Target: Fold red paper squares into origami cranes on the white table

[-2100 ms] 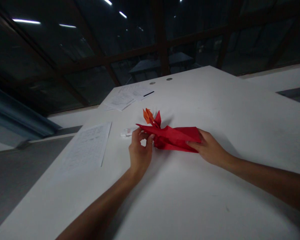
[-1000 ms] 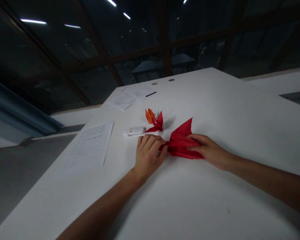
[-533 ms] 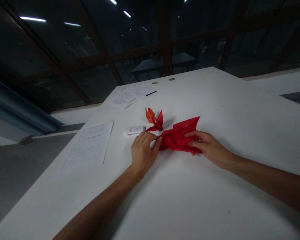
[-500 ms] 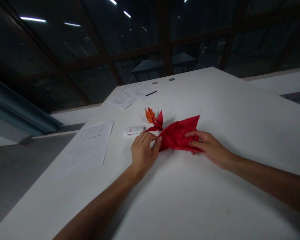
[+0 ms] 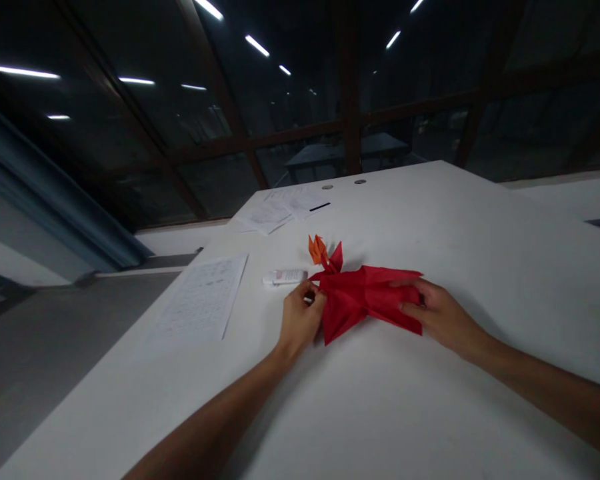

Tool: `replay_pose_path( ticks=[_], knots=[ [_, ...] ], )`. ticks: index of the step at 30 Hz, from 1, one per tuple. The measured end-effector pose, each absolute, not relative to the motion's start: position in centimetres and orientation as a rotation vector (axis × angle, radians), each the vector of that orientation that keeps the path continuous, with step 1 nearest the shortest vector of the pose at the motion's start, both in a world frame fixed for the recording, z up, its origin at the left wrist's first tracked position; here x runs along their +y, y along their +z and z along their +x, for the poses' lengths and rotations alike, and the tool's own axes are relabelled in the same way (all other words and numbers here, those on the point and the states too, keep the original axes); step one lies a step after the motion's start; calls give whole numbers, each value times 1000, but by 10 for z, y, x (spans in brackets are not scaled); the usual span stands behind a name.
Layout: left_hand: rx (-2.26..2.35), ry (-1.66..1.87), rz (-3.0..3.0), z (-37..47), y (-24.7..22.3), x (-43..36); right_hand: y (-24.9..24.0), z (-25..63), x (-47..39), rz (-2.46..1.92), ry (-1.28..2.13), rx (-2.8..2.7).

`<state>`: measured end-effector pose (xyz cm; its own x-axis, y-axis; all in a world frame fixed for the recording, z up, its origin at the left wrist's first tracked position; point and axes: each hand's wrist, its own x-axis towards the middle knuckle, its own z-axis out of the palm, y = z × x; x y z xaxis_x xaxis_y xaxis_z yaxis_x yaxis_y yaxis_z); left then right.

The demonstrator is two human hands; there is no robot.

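Note:
A creased sheet of red origami paper (image 5: 363,297) is spread between my two hands just above the white table. My left hand (image 5: 303,317) pinches its left edge between thumb and fingers. At the opposite end, my right hand (image 5: 437,317) grips the right edge, with fingers over the top face and the thumb hidden. Behind the sheet's left part sit a folded red paper figure (image 5: 334,261) and a folded orange one (image 5: 317,250), close together. A white tube or bottle with printed lettering (image 5: 284,277) lies just beyond my left hand.
The white table (image 5: 380,413) runs back toward dark windows. Printed sheets (image 5: 205,293) lie at the left edge, and more papers (image 5: 280,208) with a black strip lie farther back. Two round inserts (image 5: 360,181) sit near the far end. A blue curtain (image 5: 55,193) hangs at left.
The red paper has been opened out flatter, its near left corner now pointing toward me. Both hands still hold its ends. The whole view has shifted, so things appear lower and farther right.

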<state>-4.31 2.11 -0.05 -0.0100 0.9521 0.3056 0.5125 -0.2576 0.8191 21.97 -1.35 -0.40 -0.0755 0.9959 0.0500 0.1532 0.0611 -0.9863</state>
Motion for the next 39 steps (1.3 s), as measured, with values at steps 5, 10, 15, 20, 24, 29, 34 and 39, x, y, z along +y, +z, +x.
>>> replay_pose_path(
  ticks=[5, 10, 15, 20, 24, 29, 34, 39],
  knots=[
    [1375, 1188, 1791, -42, -2, 20, 1, 219, -16, -1290, 1231, -1448],
    [1265, 1101, 1862, -42, -2, 22, 4, 220, -20, -1246, 1172, -1672],
    [1160, 1084, 1700, -48, -6, 31, 12, 221, -26, -1205, 1161, -1864],
    [1285, 1200, 1937, -48, -8, 27, 15, 224, -27, -1248, 1122, -1915],
    [1348, 1285, 2627, -45, 1, 14, 15, 226, -28, -1243, 1056, -1961],
    [693, 769, 3042, -42, 15, 2, 19, 231, -28, -1243, 1041, -2098],
    [695, 638, 3008, -40, 13, 2, 15, 238, -25, -1278, 978, -2222],
    [793, 551, 2884, -42, 8, 3, 7, 244, -25, -1387, 587, -2298]
  ],
)
